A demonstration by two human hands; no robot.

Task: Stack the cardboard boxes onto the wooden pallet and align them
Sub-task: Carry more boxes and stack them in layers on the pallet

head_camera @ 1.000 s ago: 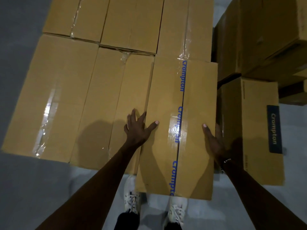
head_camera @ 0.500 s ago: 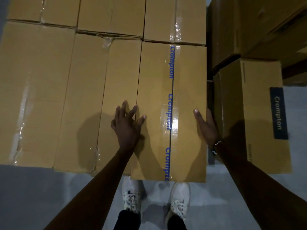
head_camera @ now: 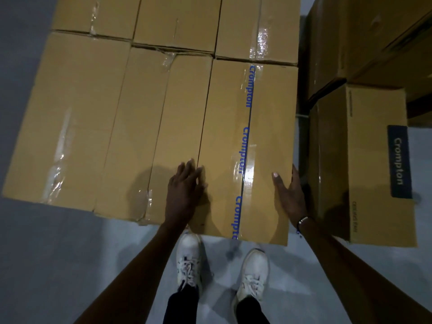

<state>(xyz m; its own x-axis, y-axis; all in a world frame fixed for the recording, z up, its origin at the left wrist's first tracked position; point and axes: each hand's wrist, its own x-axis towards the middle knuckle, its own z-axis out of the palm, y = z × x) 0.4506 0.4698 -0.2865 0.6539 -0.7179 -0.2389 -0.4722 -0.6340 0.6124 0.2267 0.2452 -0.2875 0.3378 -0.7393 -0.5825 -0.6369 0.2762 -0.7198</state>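
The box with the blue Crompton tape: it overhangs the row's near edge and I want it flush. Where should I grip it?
Hold the taped box by its long sides near the front: right hand on the open right wall, left hand flat by the left seam, since the neighbouring box blocks that side.

boxes: matt cardboard | tape: glossy plastic | floor: smooth

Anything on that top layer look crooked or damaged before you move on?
The cardboard box with blue Crompton tape juts past the near edge of the row. The plain cardboard box left of it has crumpled clear tape at its far end and a scuffed near corner.
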